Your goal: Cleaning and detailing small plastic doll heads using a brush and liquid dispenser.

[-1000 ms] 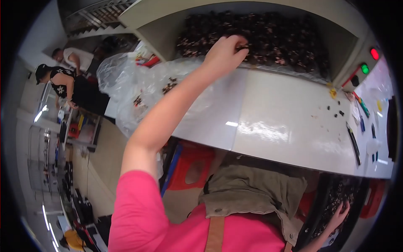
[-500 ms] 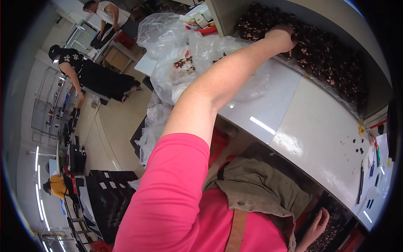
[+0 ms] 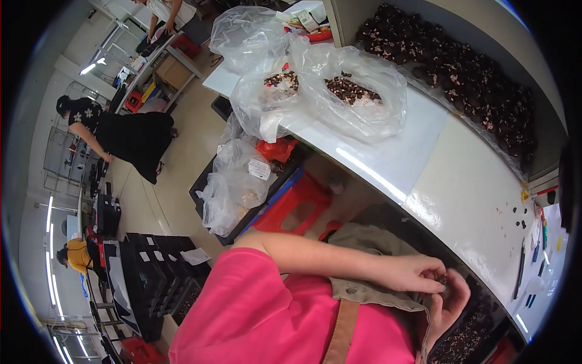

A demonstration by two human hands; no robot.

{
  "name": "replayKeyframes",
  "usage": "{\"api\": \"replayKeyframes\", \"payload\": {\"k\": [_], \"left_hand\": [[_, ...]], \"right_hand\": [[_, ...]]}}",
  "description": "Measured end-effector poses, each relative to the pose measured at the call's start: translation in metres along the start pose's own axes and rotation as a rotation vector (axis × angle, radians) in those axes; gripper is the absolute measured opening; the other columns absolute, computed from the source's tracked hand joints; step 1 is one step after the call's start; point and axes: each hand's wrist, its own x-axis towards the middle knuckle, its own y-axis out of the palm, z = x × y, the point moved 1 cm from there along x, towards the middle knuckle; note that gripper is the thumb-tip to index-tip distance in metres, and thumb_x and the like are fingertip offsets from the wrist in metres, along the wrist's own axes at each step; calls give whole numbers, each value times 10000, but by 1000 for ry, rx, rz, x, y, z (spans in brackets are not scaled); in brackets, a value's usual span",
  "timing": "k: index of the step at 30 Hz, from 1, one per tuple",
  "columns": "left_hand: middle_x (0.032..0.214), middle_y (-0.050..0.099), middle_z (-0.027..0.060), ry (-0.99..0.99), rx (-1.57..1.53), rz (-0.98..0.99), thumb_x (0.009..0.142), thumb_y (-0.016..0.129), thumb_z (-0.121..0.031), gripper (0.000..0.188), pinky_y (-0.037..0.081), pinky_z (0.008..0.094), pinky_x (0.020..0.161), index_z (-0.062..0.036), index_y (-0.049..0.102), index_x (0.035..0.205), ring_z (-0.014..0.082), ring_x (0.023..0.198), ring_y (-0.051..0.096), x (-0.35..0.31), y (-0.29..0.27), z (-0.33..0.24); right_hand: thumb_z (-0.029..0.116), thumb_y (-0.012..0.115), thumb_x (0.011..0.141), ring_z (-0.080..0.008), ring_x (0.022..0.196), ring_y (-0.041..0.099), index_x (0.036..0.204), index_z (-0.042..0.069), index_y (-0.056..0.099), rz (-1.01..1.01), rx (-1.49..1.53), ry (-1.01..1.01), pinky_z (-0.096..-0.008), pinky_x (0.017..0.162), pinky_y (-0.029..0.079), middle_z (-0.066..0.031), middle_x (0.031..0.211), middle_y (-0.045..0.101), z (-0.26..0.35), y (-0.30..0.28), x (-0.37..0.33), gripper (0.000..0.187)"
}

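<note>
Yellow was worn by a co-worker [image 3: 79, 255] at the far left, and another co-worker in black [image 3: 121, 127] was seen bent forward farther up. Black trays [image 3: 154, 273] were stacked nearer by, and clear bags [image 3: 227, 194] were piled in a black crate beside a red stool [image 3: 303, 209]. On the counter [image 3: 464, 167], a clear plastic bag [image 3: 393, 112] was spread open around small dark and pale pieces [image 3: 351, 91]. Below the counter's edge, a small dark piece [image 3: 444, 281] was apparently pinched in the closed fingertips of the left hand [image 3: 418, 273]; the right hand [image 3: 454, 297] was held against it, half curled, and whether the piece was gripped there too could not be told. Behind the counter, a broad heap of dark pieces [image 3: 451, 76] was banked in a grey-walled bay, and a lower batch [image 3: 471, 330] was kept beneath the hands. Judged by that heap, much of the work was left to be done, though finished pieces could not be told from unfinished ones. Farther right, loose black pieces [image 3: 518, 218] were scattered near a slim black tool [image 3: 520, 270].
</note>
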Motion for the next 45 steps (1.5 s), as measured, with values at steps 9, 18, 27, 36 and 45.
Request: {"api": "replayKeyframes", "payload": {"k": [9, 18, 27, 36, 45], "left_hand": [[1035, 569, 39, -251, -530, 16, 958, 500, -336, 389, 465, 224, 779, -19, 494, 1182, 94, 913, 555, -12, -3, 9], [971, 600, 34, -42, -198, -488, 934, 555, -283, 303, 457, 219, 770, -47, 546, 1122, 94, 916, 566, -67, -33, 78], [1049, 613, 225, -699, 415, -1054, 908, 431, -388, 403, 466, 476, 819, -65, 580, 1099, 384, 959, 597, -249, 30, 377], [1136, 592, 227, -898, 80, -960, 920, 388, -461, 499, 442, 396, 895, -85, 550, 1206, 373, 1044, 572, -232, 38, 323], [1067, 637, 182, -762, -71, -1227, 870, 506, -419, 430, 460, 377, 876, -106, 623, 1139, 322, 1012, 604, -211, 37, 335]], "right_hand": [[-47, 628, 770, -186, 990, 555, 1168, 16, 439, -41, 40, 245, -278, 881, 420, -126, 1040, 580, 6, 19, 10, 446], [45, 532, 882, -176, 946, 544, 1197, 15, 422, 303, -118, 41, -281, 843, 417, -115, 1024, 550, 23, 43, 36, 334], [77, 512, 922, -62, 768, 442, 1169, 37, 505, 514, -112, -162, -191, 697, 372, -4, 887, 492, 26, 192, 116, 251], [81, 567, 897, -43, 693, 432, 1096, 16, 547, 626, -168, -76, -179, 588, 357, 13, 811, 490, 20, 208, 130, 211], [81, 620, 851, -63, 642, 466, 1046, 15, 580, 654, -129, -201, -195, 579, 400, -11, 771, 531, 21, 193, 134, 210]]}}
